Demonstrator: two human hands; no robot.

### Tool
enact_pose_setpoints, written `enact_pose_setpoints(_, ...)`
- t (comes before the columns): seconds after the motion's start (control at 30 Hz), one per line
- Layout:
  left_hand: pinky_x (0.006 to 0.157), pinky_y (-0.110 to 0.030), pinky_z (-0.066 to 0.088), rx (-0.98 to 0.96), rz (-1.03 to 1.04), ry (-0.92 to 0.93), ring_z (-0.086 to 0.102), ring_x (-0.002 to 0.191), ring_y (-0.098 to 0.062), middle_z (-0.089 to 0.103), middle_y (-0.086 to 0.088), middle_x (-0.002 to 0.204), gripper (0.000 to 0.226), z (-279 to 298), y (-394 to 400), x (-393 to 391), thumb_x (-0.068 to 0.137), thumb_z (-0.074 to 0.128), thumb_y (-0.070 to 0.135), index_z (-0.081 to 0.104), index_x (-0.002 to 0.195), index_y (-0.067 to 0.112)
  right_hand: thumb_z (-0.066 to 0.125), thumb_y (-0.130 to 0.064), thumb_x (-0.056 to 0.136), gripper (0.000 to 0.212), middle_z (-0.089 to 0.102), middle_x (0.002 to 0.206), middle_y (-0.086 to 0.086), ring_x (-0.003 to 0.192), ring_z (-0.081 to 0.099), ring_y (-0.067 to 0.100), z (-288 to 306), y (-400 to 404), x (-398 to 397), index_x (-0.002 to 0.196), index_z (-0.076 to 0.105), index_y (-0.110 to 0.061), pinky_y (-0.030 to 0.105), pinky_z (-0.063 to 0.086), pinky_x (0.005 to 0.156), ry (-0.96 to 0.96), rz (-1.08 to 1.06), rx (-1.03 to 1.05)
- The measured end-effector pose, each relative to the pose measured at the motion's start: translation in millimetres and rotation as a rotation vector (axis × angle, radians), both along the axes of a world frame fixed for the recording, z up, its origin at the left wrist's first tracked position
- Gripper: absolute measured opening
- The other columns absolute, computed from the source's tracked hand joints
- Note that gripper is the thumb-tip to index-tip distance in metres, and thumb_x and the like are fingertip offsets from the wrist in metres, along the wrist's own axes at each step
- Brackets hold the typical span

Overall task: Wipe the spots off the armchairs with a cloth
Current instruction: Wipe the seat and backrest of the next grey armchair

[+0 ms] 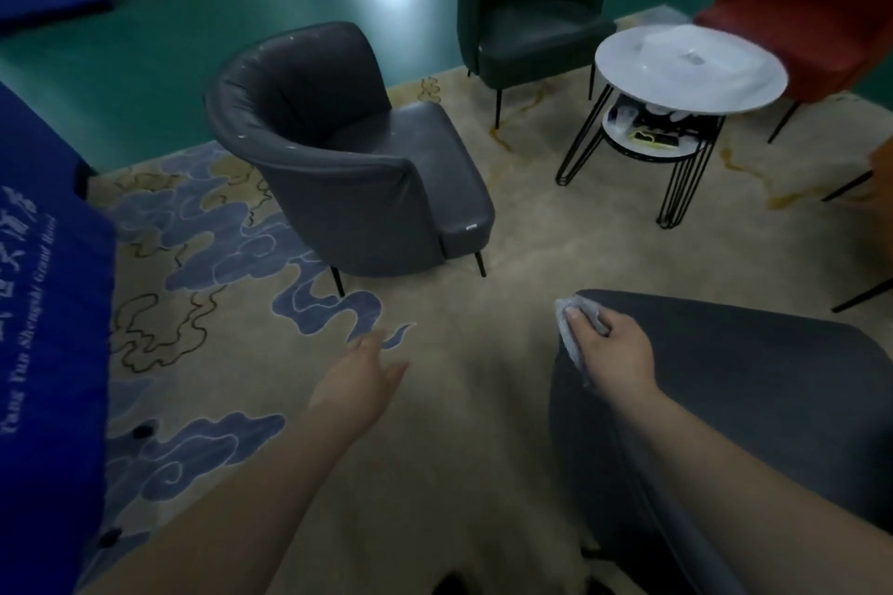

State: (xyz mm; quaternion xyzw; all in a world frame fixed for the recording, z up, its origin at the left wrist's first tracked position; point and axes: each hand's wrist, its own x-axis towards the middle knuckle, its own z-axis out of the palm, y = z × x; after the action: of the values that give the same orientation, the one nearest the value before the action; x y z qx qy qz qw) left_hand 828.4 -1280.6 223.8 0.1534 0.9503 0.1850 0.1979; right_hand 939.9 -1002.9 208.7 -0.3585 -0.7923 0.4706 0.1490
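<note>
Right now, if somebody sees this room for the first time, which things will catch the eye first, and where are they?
Low on the right, the right hand presses a grey cloth onto the back edge of a near dark armchair, while the left hand hangs open over the patterned carpet. In the middle stands a grey armchair with pale spots. A round white table is at the upper right, beside a red chair.

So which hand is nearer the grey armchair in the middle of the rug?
Left. The left hand hangs open over the rug in front of that armchair; the right hand is farther off, holding a cloth against another chair.
</note>
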Motion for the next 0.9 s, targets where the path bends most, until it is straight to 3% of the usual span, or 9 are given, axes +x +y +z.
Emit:
enact_pose_setpoints(0.17, 0.11, -0.037, 0.03, -0.105, -0.016, 0.121, 0.033, 0.138, -0.024, 0.038, -0.005, 0.151, 0.061, 10.0, -38.2, -46.5, 0.096, 0.048, 0.043, 0.033, 0.148, 0.015, 0.057, -0.045, 0.087, 0.032, 0.066, 0.089, 0.001, 0.077, 0.058, 0.009, 6.6, -17.0, -40.3, 0.089, 0.069, -0.015, 0.023, 0.042, 0.067, -0.042, -0.011, 0.029)
enact_pose_setpoints(0.3, 0.112, -0.035, 0.026, -0.151, -0.073, 0.173, 0.031, 0.14, -0.023, 0.037, -0.005, 0.152, 0.061, 9.5, -36.1, -83.2, 0.096, 0.048, 0.042, 0.032, 0.148, 0.015, 0.059, -0.044, 0.086, 0.028, 0.063, 0.064, -0.014, 0.059, 0.057, -0.008, 12.6, -16.2, -72.5, 0.064, 0.061, -0.027, 0.006, 0.035, 0.047, -0.038, -0.052, 0.012)
enact_pose_setpoints(0.37, 0.113, -0.036, 0.027, -0.156, -0.091, 0.193, 0.032, 0.139, -0.023, 0.037, -0.004, 0.152, 0.06, 7.6, -25.0, -105.2, 0.096, 0.049, 0.041, 0.033, 0.148, 0.015, 0.06, -0.044, 0.086, 0.029, 0.062, 0.057, -0.015, 0.057, 0.057, -0.01, 12.3, -9.6, -92.9, 0.061, 0.061, -0.029, 0.008, 0.037, 0.044, -0.029, -0.074, -0.007)
enact_pose_setpoints(0.53, 0.116, -0.038, 0.022, -0.174, -0.119, 0.196, 0.024, 0.144, -0.022, 0.03, -0.002, 0.156, 0.059, 2.5, 15.4, -172.1, 0.097, 0.045, 0.04, 0.03, 0.15, 0.017, 0.057, -0.046, 0.086, 0.026, 0.068, 0.066, -0.009, 0.063, 0.062, 0.0, 5.2, 24.8, -159.3, 0.071, 0.066, -0.028, 0.022, 0.046, 0.056, -0.031, -0.039, -0.033)
enact_pose_setpoints(0.7, 0.118, -0.036, 0.018, -0.216, -0.145, 0.204, 0.02, 0.145, -0.021, 0.026, 0.0, 0.158, 0.063, 1.4, 55.2, -237.9, 0.097, 0.042, 0.046, 0.025, 0.151, 0.019, 0.057, -0.048, 0.086, 0.027, 0.07, 0.077, -0.006, 0.072, 0.066, 0.009, 6.6, 63.7, -236.4, 0.09, 0.071, -0.025, 0.025, 0.052, 0.061, -0.032, -0.01, -0.084)
enact_pose_setpoints(0.8, 0.118, -0.039, 0.019, -0.213, -0.148, 0.215, 0.019, 0.145, -0.021, 0.026, 0.001, 0.157, 0.063, 3.2, 72.4, -271.7, 0.097, 0.043, 0.048, 0.025, 0.151, 0.02, 0.056, -0.052, 0.083, 0.027, 0.069, 0.072, -0.005, 0.063, 0.066, 0.013, 16.7, 75.0, -277.4, 0.092, 0.07, -0.031, 0.021, 0.046, 0.041, -0.059, -0.007, -0.081)
enact_pose_setpoints(0.9, 0.118, -0.04, 0.018, -0.202, -0.144, 0.222, 0.019, 0.146, -0.02, 0.026, 0.002, 0.157, 0.064, 2.0, 82.8, -300.2, 0.096, 0.043, 0.05, 0.025, 0.15, 0.021, 0.057, -0.051, 0.082, 0.027, 0.065, 0.061, -0.001, 0.054, 0.064, 0.018, 24.9, 79.5, -316.3, 0.078, 0.067, -0.027, 0.021, 0.043, 0.035, -0.067, 0.003, -0.057)
